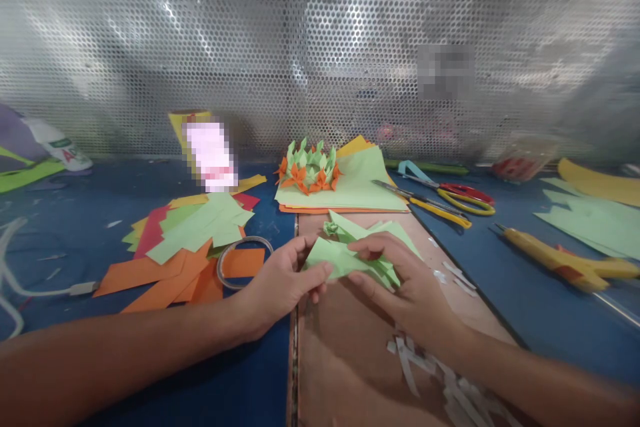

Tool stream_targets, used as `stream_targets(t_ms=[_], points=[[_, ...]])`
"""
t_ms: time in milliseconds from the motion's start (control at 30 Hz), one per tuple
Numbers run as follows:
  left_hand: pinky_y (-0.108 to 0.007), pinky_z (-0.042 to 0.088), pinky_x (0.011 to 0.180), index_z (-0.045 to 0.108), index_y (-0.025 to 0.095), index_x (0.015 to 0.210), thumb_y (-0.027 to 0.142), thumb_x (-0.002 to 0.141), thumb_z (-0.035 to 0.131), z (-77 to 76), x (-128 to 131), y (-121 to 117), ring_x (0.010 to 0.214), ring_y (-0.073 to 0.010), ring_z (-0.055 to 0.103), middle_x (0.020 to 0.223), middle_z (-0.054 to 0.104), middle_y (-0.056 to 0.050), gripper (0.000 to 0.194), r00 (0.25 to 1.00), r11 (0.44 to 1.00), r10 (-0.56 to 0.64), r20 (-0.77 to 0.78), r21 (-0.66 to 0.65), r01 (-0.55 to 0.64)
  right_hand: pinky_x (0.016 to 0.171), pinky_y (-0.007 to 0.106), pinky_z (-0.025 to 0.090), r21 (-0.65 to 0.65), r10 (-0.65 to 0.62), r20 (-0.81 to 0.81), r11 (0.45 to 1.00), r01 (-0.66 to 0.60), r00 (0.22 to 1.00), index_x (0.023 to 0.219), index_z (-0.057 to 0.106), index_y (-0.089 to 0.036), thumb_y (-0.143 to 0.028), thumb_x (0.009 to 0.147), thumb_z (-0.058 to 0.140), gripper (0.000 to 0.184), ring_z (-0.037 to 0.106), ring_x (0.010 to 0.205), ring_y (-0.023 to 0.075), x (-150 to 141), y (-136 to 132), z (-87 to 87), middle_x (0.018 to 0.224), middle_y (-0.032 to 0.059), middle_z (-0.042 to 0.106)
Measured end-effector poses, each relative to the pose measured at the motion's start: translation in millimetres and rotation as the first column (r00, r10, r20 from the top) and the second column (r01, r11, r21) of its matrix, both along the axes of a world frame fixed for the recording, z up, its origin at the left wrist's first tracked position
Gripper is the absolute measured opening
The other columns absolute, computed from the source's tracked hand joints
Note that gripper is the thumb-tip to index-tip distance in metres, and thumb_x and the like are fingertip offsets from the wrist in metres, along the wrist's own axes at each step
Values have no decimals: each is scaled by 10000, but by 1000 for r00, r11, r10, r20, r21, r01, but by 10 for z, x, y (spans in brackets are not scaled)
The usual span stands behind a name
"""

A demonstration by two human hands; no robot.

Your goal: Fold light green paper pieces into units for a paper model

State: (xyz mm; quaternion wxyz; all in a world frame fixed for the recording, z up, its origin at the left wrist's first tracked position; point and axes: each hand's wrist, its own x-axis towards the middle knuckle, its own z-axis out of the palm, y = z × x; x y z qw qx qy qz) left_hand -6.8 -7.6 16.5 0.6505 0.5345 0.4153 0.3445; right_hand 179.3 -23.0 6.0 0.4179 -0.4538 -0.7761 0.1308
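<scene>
Light green paper (pixel 327 253) is held up between my two hands, with folds showing toward its right end. My left hand (pixel 287 283) grips its left edge, thumb in front and fingers behind. At the right side my right hand (pixel 407 280) pinches the same paper between thumb and fingers. Just behind it are more light green sheets (pixel 403 237) and a small folded green piece (pixel 331 228). Farther back, a ring of folded green and orange paper (pixel 311 168) rests on a stack of coloured sheets (pixel 360 177).
On the left lie loose paper strips (pixel 170 273), a tape roll (pixel 245 240), a white cable (pixel 83 288) and a glue bottle (pixel 65 147). To the right are scissors (pixel 455 197) and a yellow glue gun (pixel 565 257). White paper scraps (pixel 420 360) litter the brown board (pixel 340 360).
</scene>
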Motion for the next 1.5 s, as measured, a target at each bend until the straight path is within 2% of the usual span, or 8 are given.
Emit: stream_targets(t_ms=[233,400,600,867,1000,1133,1267,1500], points=[[-184,424,458,353,207,1105,235,745,639,-18,8,-9,511,-50,516,808,537,27,461,995,999,-5,97,42,1,691,290,446,5,-1,8,1000,1,1000,881,570,-221,-250,778,610,114,548,780,174,23,-7,-10,805,19,574],[-187,436,495,434,153,1040,242,772,610,-21,1,-9,542,-45,515,829,527,2,332,996,997,-59,63,44,57,674,289,451,33,-2,18,999,2,1000,850,587,-217,-247,771,625,92,557,755,173,16,-7,10,757,13,592],[-219,456,527,442,162,1023,280,760,619,-71,-5,-11,638,-92,526,831,526,-8,339,988,991,-127,83,52,123,614,278,456,152,45,44,987,-51,998,857,625,-224,-262,759,657,110,577,674,163,37,-18,40,687,3,636],[-233,478,637,456,149,998,243,759,626,-46,9,-26,746,-104,535,898,569,-37,309,991,994,-113,65,11,113,636,282,460,210,67,55,975,-78,996,945,600,-238,-212,773,634,177,595,717,164,44,-30,57,790,12,672],[-239,497,577,459,132,1013,240,755,627,-31,6,-21,676,-98,539,869,560,-35,326,991,992,-118,65,-29,120,685,268,465,137,118,20,983,-119,993,1014,596,-270,-176,797,594,236,591,770,152,46,-30,24,824,2,659],[-232,491,561,464,127,1036,238,766,620,-10,-8,-2,598,-82,571,847,550,-20,331,989,990,-130,67,-49,133,703,240,477,-46,102,-117,993,-108,988,1009,604,-282,-199,813,576,215,588,799,139,36,-34,-18,864,0,649],[-216,468,547,471,133,1043,233,759,629,4,-16,20,577,-78,589,859,560,-21,341,991,989,-115,65,-87,120,700,246,495,-229,66,-243,965,-123,968,1022,601,-250,-248,820,562,206,598,771,137,25,-35,-28,904,19,652],[-238,461,560,492,157,1024,249,735,653,-25,-24,20,573,-87,598,840,573,-8,343,989,988,-110,100,-98,120,781,284,488,-304,101,-318,931,-202,943,1027,558,-230,-216,842,504,193,586,863,147,-11,-35,-25,962,37,611]])
